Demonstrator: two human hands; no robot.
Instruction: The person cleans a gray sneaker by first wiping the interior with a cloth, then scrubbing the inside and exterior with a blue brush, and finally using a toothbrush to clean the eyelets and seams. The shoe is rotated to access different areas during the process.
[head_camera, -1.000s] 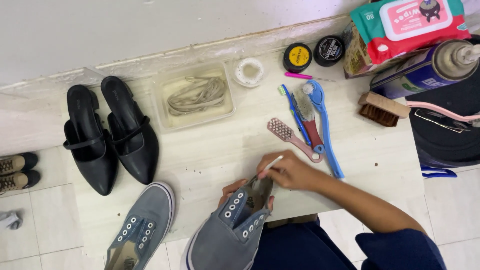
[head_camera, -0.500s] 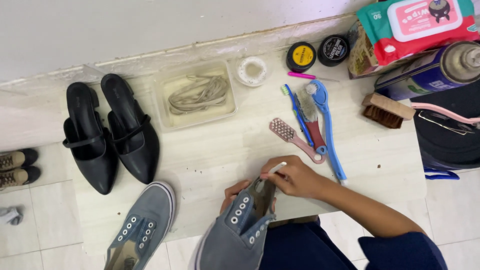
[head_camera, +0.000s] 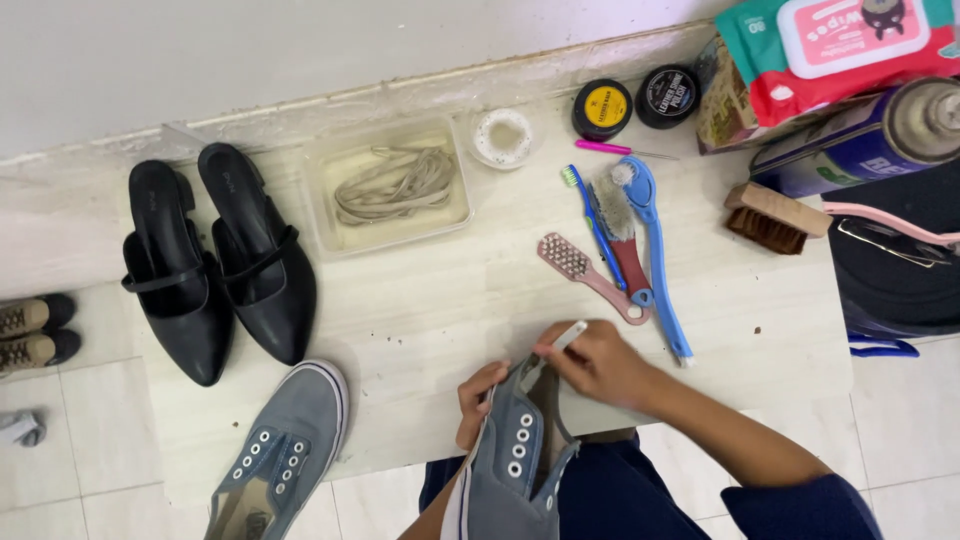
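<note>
**Sneaker held at lap, brush worked from the right**

Head view:
- Grey sneaker (head_camera: 515, 455) is held over the lap at the near edge of the low table (head_camera: 420, 300), toe toward the wearer, long axis running near-to-far, opening tipped up toward the camera.
- Left hand (head_camera: 478, 402) is wrapped on the shoe's left flank near the heel end, fingers closed on the upper.
- Right hand (head_camera: 600, 362) is set at the far rim of the opening, fingers pinched on a small white-handled brush (head_camera: 566, 337); the head is hidden inside the shoe.
- Shoe lies directly below and near-side of the right-hand grip; both hands touch it, left hand bracing, right hand over the opening.
- Second grey sneaker (head_camera: 280, 455) lies well apart to the left, untouched.
- Spare brushes (head_camera: 620, 250) sit just beyond the right hand; tray of laces (head_camera: 390, 190) further back.
</note>
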